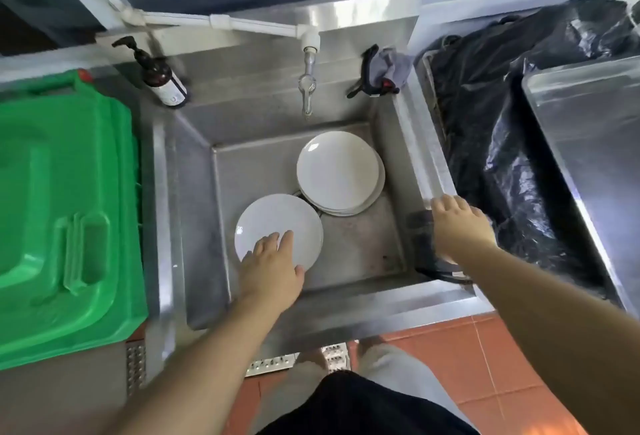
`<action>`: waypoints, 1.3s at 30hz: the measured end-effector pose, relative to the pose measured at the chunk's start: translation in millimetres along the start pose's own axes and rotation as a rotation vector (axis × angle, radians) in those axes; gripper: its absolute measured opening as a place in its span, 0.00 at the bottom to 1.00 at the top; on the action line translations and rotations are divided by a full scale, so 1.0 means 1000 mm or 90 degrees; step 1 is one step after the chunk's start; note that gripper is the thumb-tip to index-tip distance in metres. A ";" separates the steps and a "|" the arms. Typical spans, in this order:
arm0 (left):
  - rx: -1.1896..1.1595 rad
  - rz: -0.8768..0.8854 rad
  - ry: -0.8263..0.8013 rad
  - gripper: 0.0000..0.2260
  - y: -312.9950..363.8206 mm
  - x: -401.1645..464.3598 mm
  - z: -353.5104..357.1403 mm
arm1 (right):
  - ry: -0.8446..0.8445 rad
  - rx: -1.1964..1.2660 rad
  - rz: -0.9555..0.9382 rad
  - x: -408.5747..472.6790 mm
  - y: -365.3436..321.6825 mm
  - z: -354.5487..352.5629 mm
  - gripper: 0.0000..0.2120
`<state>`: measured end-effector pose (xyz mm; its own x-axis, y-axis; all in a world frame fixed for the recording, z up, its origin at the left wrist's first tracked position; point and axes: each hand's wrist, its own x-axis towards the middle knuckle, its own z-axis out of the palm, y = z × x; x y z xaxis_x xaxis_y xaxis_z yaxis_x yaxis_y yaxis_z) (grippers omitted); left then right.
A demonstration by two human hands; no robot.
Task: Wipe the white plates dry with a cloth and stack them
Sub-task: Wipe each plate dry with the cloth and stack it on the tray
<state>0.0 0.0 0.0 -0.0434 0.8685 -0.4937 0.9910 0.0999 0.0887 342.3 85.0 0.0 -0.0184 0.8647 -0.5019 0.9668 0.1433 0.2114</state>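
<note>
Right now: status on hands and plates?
Left hand flat on single plate in sink. Right hand on sink edge. Stack untouched.

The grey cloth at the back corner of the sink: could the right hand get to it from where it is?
Probably yes. The right hand rests open on the sink's right rim, and the cloth lies further along that same side. Nothing stands between them; the plates sit lower, in the basin.

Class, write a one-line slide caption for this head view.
Left hand touches a round white plate in the steel sink; right hand rests on its rim.
</note>
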 end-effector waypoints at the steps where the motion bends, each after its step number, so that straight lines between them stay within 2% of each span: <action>1: -0.004 -0.004 -0.017 0.31 0.000 0.000 0.001 | -0.016 -0.018 0.004 0.003 0.004 -0.001 0.30; 9: -0.028 -0.023 -0.035 0.29 -0.008 0.001 0.016 | -0.053 -0.057 0.014 0.021 0.025 0.008 0.22; 13: -0.042 -0.022 -0.045 0.28 -0.011 0.002 0.013 | -0.083 -0.083 -0.027 0.030 0.027 0.004 0.19; 18: -0.045 -0.019 -0.049 0.27 -0.016 0.003 0.010 | -0.166 -0.060 -0.121 0.033 0.027 -0.016 0.22; 24: -0.057 -0.024 -0.062 0.26 -0.018 0.001 0.004 | -0.236 0.024 -0.141 0.030 0.020 -0.039 0.10; 28: -0.068 -0.032 -0.068 0.24 -0.022 -0.001 -0.001 | -0.191 0.229 -0.081 0.032 0.003 -0.057 0.08; 31: -0.072 -0.036 -0.065 0.21 -0.028 -0.002 -0.001 | -0.181 0.394 -0.005 0.035 -0.011 -0.066 0.13; 36: -0.086 -0.041 -0.058 0.20 -0.041 -0.002 0.005 | -0.303 0.795 0.169 0.034 -0.040 -0.062 0.22; 39: -0.087 -0.043 -0.062 0.19 -0.049 -0.001 0.012 | -0.357 0.968 0.231 0.032 -0.059 -0.051 0.24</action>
<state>-46.7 -11.1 -14.3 -0.0906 0.8067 -0.5840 0.9594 0.2279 0.1660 271.3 129.0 14.2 0.0104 0.4286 -0.9035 0.2561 -0.8745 -0.4119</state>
